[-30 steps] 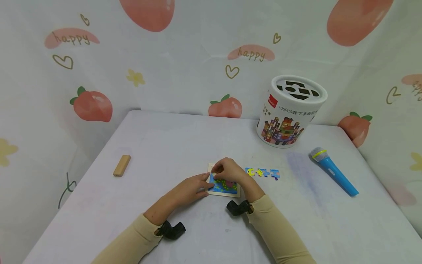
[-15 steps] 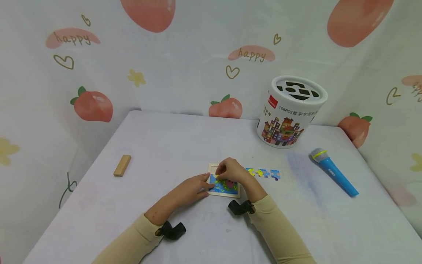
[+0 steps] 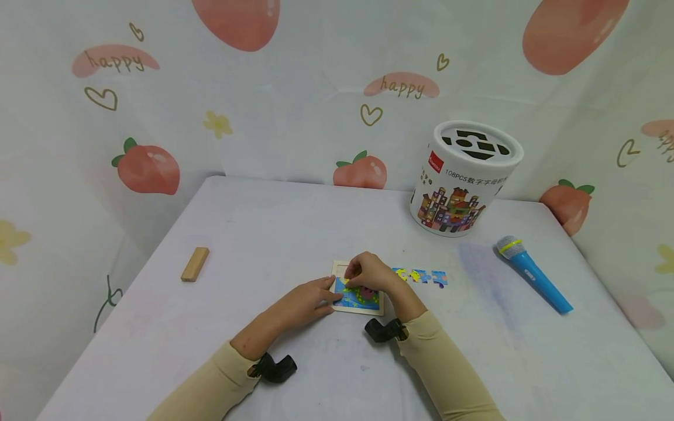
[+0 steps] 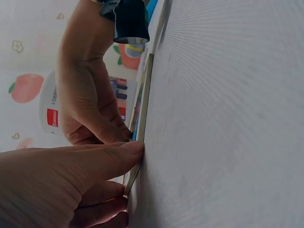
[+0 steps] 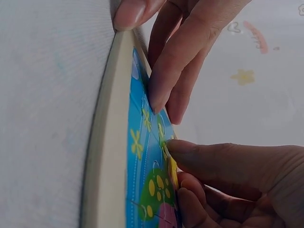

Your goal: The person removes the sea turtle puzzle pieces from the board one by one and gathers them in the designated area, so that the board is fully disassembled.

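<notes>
Head: frame (image 3: 337, 268) lies on the surface (image 3: 295, 222), mid-scene, picture (image 3: 363, 298) partly filled in it; bare wood shows at its 11 o'clock, rest of the top side hidden by the right hand (image 3: 370, 273). Left hand (image 3: 305, 303) sits at the frame's 9 o'clock. Loose pieces (image 3: 419, 275) lie near the frame, almost 3 o'clock. Block (image 3: 195, 264) well apart at 9, mic (image 3: 537, 278) at 3, tub (image 3: 463, 181) between 1 and 2; all out of the way.

Left wrist: frame seen edge-on. Left grip narrow, thumb and fingers holding its edge; good brace, best kept firm so nothing slides. Right hand toward 11 o'clock of the left; its piece can't be made out here.

Right wrist: right grip narrow, thumb and curled fingertips apparently pinching a yellow piece (image 5: 173, 173) at the picture's far side; fully seated or not, can't tell. A left fingertip touches the picture toward 12 o'clock, which should help hold neighbours down. To do it well: line up the tabs first, press straight down, no sideways shove; light pinch, since thin pieces probably pop out easily.
</notes>
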### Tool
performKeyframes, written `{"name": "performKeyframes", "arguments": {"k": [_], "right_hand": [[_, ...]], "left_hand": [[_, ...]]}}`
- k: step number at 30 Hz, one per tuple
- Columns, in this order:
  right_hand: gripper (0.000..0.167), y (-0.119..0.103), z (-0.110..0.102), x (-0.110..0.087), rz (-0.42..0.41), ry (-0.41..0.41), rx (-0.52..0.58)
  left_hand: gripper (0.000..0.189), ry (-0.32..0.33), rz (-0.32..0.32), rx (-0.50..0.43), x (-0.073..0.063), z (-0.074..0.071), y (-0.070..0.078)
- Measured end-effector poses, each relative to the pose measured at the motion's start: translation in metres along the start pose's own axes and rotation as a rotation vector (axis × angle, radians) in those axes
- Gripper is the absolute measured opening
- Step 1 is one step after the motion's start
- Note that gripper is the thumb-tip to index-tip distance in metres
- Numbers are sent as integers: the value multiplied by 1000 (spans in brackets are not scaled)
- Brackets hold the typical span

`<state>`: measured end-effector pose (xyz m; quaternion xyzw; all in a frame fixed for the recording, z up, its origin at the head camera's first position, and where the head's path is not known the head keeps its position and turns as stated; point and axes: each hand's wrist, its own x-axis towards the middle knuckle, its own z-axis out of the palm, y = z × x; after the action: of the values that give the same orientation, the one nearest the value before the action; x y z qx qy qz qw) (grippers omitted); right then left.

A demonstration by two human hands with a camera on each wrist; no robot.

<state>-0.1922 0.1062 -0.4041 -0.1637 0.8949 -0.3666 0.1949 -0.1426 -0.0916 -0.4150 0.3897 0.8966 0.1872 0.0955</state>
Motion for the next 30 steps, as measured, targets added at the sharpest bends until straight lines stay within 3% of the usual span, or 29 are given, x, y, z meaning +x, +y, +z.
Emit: {"name": "performKeyframes", "arguments": {"k": [30], "right_hand": [[7, -1, 3, -5, 13, 35, -3]], "left_hand": [[33, 22, 16, 15, 0, 2, -1]]}}
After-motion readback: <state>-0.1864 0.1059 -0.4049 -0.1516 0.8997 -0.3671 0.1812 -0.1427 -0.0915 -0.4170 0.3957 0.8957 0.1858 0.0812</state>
